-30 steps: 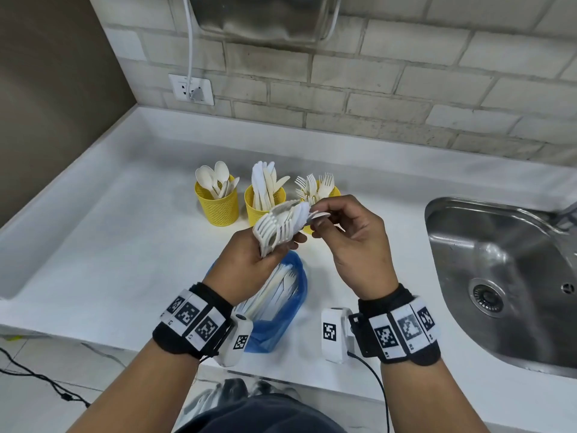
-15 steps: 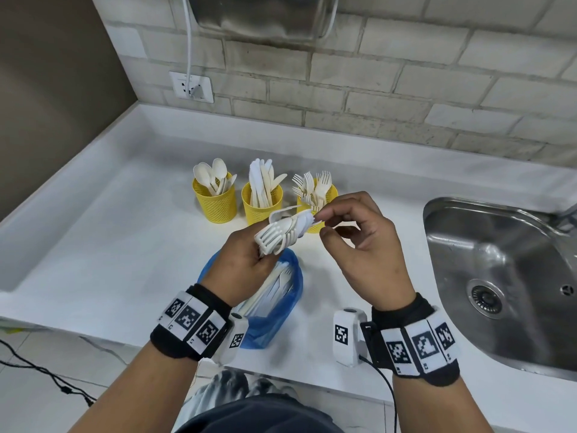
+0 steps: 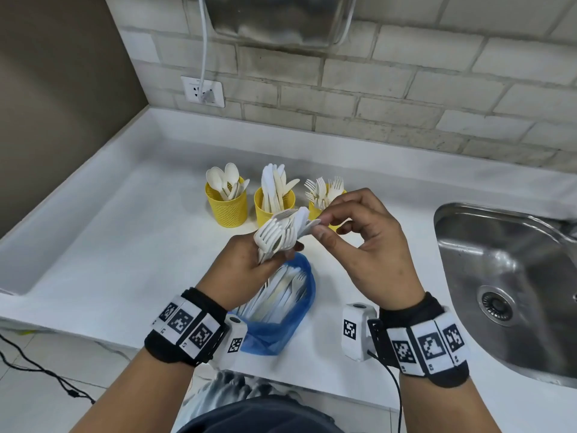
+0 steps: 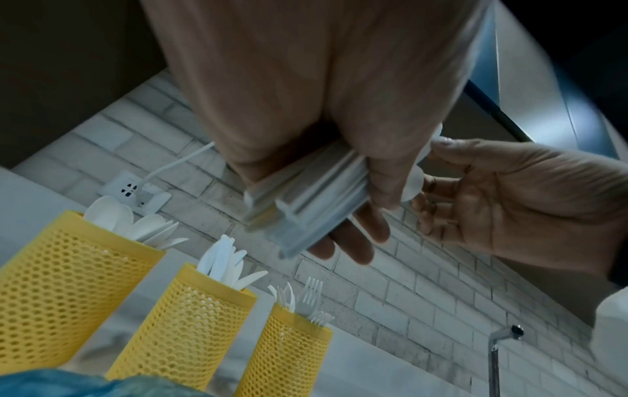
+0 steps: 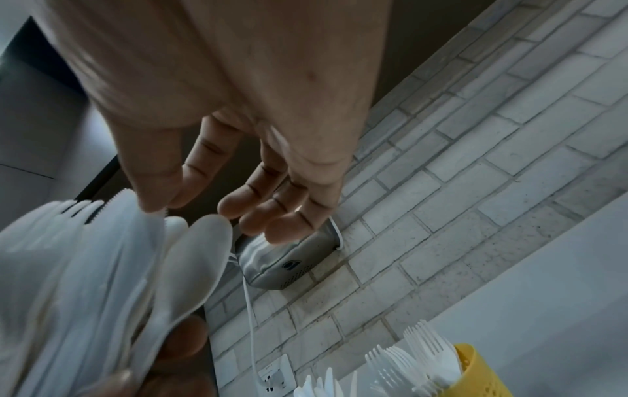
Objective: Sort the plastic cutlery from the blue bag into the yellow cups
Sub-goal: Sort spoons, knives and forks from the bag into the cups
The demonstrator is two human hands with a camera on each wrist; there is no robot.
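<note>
L hand (image 3: 246, 264): clenched round cutlery bundle (image 3: 279, 234), held above blue bag (image 3: 274, 334).
R hand (image 3: 368, 245): thumb + forefinger pinch one piece at bundle tip.
Yellow cups (image 3: 227, 206): 3 in row behind bag; spoons, knives, forks.

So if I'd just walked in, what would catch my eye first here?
Probably the fan of white plastic cutlery gripped in the left hand mid-counter, with the right hand pinching one piece at its tip. Behind them stand three yellow cups in a row, holding spoons, knives and forks from left to right. Under the left hand lies the blue bag with more cutlery.
</note>
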